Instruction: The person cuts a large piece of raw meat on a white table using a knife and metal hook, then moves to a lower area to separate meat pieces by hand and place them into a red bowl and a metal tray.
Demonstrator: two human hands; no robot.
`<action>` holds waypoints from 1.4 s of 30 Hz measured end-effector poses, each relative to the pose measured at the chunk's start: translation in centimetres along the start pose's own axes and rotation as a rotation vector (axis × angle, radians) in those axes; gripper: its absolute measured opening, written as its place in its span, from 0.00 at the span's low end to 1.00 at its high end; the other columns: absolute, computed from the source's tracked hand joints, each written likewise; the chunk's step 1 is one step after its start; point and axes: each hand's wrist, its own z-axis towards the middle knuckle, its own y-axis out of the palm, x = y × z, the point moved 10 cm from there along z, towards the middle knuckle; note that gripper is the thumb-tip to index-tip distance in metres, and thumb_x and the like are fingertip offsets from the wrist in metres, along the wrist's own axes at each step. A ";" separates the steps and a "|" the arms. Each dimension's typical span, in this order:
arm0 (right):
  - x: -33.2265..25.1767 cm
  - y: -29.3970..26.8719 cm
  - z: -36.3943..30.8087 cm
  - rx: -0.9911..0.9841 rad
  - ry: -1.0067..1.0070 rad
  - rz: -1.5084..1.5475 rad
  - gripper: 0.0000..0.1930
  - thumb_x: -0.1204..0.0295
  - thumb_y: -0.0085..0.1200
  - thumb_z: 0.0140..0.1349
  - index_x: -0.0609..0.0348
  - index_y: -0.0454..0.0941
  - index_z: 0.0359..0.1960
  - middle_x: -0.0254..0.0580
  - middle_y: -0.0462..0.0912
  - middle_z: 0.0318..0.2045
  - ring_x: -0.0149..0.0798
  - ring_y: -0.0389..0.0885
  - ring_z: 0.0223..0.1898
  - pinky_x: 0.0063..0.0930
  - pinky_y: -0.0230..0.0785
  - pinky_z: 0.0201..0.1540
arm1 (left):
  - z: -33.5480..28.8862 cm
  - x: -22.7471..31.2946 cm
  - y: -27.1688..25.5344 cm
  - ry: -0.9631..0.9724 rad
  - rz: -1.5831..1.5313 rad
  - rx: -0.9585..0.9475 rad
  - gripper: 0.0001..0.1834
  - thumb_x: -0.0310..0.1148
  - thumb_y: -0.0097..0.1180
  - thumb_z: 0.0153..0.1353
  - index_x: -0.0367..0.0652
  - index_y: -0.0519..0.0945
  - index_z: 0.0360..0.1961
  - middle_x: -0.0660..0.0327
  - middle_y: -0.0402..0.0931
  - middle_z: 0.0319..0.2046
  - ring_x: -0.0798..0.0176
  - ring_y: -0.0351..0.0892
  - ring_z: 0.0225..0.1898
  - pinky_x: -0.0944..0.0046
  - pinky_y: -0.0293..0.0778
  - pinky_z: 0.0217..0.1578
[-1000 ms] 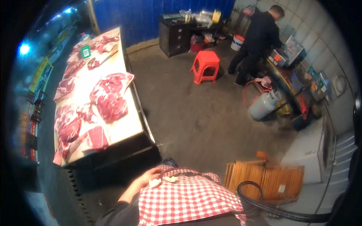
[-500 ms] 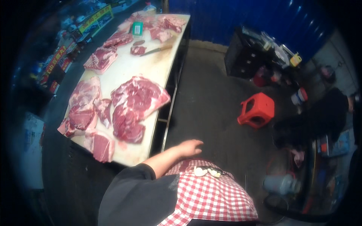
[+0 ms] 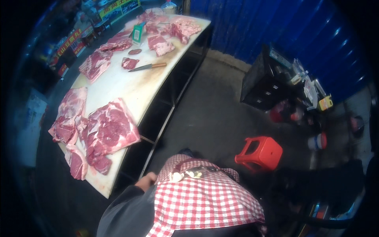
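Note:
My left hand [image 3: 146, 181] hangs low beside the red-and-white checked apron [image 3: 205, 201], close to the near corner of the meat table [image 3: 118, 85]. Its fingers are mostly hidden against the apron, so I cannot make out whether they are closed or hold anything. My right hand is out of the picture. Nearest to my left hand on the white tabletop lies a large slab of raw red meat [image 3: 111, 128]. A knife [image 3: 148, 67] with a wooden handle rests farther up the table, beside a small piece of meat [image 3: 130, 63].
More cuts of meat [image 3: 96, 65] line the table's left and far sides, around a green stand-up sign [image 3: 137, 34]. A red plastic stool [image 3: 262, 152] stands on the dark floor to the right. Behind it is a black cabinet [image 3: 258, 87] against a blue corrugated wall [image 3: 316, 43].
My left hand has dropped from in front of the apron to its left side. The view has shifted, so the table sits farther left and the stool lower.

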 end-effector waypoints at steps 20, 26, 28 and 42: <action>-62.5 -46.3 21.1 0.733 -0.515 0.141 0.11 0.64 0.63 0.47 0.59 0.80 0.24 0.53 0.80 0.24 0.58 0.79 0.29 0.46 0.70 0.33 | 32.4 40.2 -51.6 0.080 -0.091 0.321 0.11 0.38 0.56 0.55 0.47 0.85 0.36 0.53 0.83 0.35 0.52 0.82 0.38 0.56 0.77 0.41; -74.6 -54.2 32.5 0.608 -0.647 0.246 0.12 0.65 0.62 0.46 0.61 0.80 0.26 0.56 0.79 0.23 0.59 0.79 0.29 0.43 0.70 0.32 | 36.2 55.9 -68.5 0.231 -0.867 0.734 0.17 0.28 0.54 0.57 0.36 0.78 0.48 0.54 0.81 0.31 0.64 0.80 0.32 0.63 0.76 0.37; -81.0 -58.5 35.3 0.630 -0.733 0.160 0.13 0.64 0.63 0.47 0.62 0.80 0.25 0.57 0.80 0.24 0.59 0.80 0.31 0.45 0.71 0.34 | 37.3 60.6 -68.4 0.223 -1.180 0.642 0.16 0.26 0.54 0.58 0.34 0.76 0.48 0.56 0.81 0.32 0.66 0.80 0.32 0.66 0.76 0.34; -120.1 -70.8 42.7 0.613 -1.072 0.199 0.12 0.68 0.64 0.48 0.64 0.80 0.30 0.57 0.81 0.29 0.59 0.80 0.35 0.41 0.71 0.37 | 42.8 65.9 -100.9 0.219 -0.661 1.334 0.12 0.34 0.57 0.60 0.36 0.81 0.38 0.50 0.82 0.29 0.53 0.82 0.32 0.60 0.75 0.37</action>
